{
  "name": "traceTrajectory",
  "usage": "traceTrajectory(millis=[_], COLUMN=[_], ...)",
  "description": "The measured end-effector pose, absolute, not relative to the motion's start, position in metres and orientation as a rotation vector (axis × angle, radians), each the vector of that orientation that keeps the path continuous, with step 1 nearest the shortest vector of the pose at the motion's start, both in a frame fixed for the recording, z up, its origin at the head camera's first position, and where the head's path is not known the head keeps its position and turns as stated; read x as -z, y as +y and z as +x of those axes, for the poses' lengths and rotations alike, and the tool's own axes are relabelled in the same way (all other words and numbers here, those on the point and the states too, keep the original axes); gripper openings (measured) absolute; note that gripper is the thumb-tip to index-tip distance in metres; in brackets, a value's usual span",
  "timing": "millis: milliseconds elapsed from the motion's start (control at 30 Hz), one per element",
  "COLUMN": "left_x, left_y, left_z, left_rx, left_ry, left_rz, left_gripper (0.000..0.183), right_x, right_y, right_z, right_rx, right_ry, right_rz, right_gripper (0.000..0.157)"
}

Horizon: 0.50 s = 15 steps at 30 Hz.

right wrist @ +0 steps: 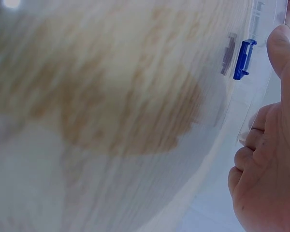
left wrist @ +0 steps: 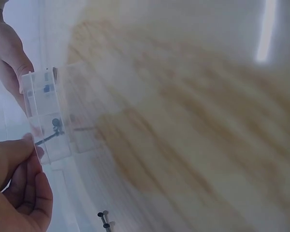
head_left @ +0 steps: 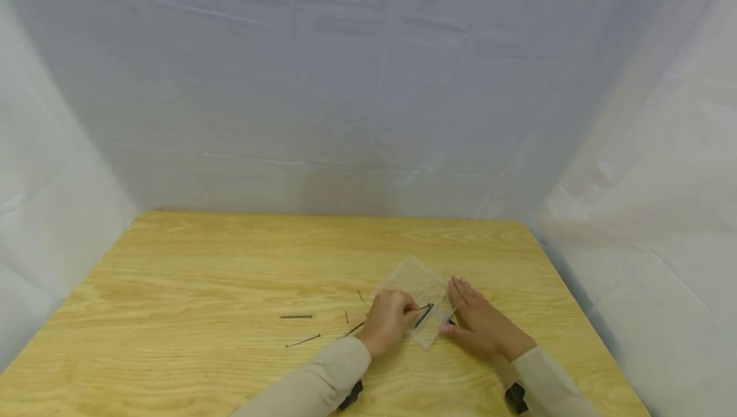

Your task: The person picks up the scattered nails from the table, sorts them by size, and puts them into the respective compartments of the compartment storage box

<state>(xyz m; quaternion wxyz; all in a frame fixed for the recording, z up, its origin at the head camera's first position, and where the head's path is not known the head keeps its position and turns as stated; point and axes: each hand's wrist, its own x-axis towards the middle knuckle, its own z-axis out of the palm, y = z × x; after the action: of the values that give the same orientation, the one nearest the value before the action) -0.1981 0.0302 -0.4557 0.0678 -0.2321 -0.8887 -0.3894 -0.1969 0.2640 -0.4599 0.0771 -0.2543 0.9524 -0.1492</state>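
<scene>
A clear plastic box (head_left: 426, 340) with compartments and a raised lid stands on the table, turned at an angle. Over its near compartment, my left hand (head_left: 387, 321) pinches a nail (left wrist: 47, 139) between thumb and fingertips, its head end pointing into the box. Other dark nails (head_left: 424, 316) lie inside that compartment. My right hand (head_left: 486, 327) rests along the box's right side with fingers extended and thumb by the near corner. A blue latch (right wrist: 244, 59) shows on the box wall close to the right thumb.
Several loose nails lie on the wooden table (head_left: 201, 276) left of the box, among them a long nail (head_left: 296, 316), a slanted nail (head_left: 302, 341) and a short nail (head_left: 347, 317). White sheeting (head_left: 345, 84) hangs behind and along both sides.
</scene>
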Motion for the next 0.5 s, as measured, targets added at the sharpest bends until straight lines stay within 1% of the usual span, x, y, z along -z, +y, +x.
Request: traceTrajectory(millis=[267,500], left_x=[0.457,0.455], left_y=[0.027,0.014], left_z=[-0.2,-0.202], left_rx=[1.196,1.325], left_ry=[-2.632,-2.608], left_rz=[-0.699,-0.673], left_gripper=[0.006,0.009], right_x=[0.462,0.463], right_y=[0.263,0.263], right_z=[-0.199,-0.199], right_rx=[0.44,0.436], right_ry=[2.861,2.878], right_rz=[-0.783,-0.796], right_gripper=[0.084,0.084])
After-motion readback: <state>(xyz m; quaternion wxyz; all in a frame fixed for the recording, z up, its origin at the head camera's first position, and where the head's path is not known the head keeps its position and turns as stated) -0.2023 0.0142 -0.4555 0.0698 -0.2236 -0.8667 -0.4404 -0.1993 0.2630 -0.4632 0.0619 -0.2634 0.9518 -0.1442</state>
